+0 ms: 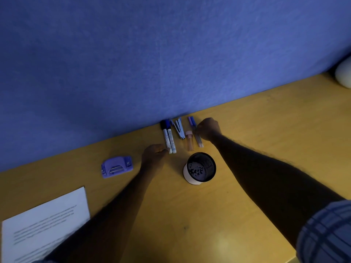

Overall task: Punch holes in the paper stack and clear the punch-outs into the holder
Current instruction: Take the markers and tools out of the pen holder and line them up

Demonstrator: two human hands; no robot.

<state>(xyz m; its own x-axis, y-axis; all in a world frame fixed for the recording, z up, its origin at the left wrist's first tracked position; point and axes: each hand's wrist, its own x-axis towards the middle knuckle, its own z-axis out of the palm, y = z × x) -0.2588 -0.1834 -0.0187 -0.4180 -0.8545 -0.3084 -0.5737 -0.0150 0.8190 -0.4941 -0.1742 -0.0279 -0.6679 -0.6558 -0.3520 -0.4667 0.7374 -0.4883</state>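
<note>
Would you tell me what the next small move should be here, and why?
Probably lift the pens with the right hand, whose fingers curl over them, and drop them into the holder. Punch-outs already lie in it, the punch sits aside, and the left hand reaches the markers.

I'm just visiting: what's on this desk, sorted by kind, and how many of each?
whiteboard markers: 2
pens: 2
stapler: 1
pink-capped tube: 1
mesh holder: 1
hole punch: 1
paper stack: 1
white rounded object: 1
Total: 10
</note>
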